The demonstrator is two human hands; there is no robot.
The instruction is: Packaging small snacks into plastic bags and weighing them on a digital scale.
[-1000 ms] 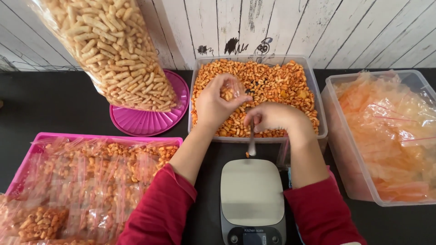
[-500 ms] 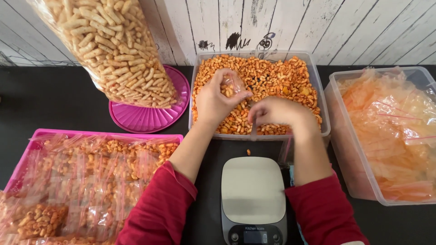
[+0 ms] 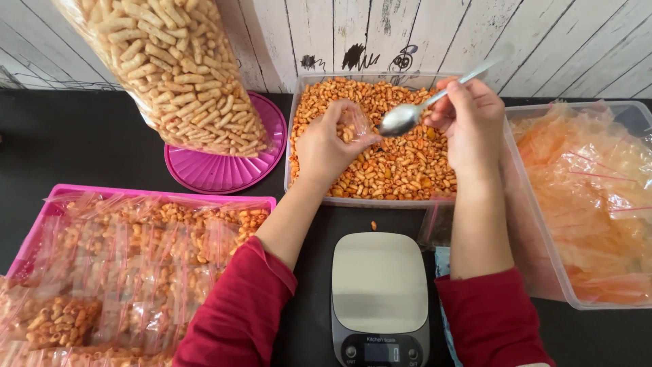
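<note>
My left hand (image 3: 326, 149) holds a small clear plastic bag (image 3: 352, 126) with a few orange snack pieces in it, above the clear tub of orange snacks (image 3: 407, 202). My right hand (image 3: 472, 122) grips a metal spoon (image 3: 407, 117) by its handle. The spoon's bowl points at the bag's mouth and sits just right of it, over the tub. Both sleeves are red.
A kitchen scale (image 3: 379, 292) sits in front of the tub, with one loose snack piece (image 3: 373, 225) beside it. A pink tray (image 3: 47, 211) of filled bags lies left. A big bag of pale snack sticks (image 3: 170, 68) stands on a pink lid (image 3: 224, 170). A tub of empty bags (image 3: 591, 190) is right.
My right hand has lifted out of the tub and turned the spoon up to the bag's mouth. My left hand has stayed in place with the bag.
</note>
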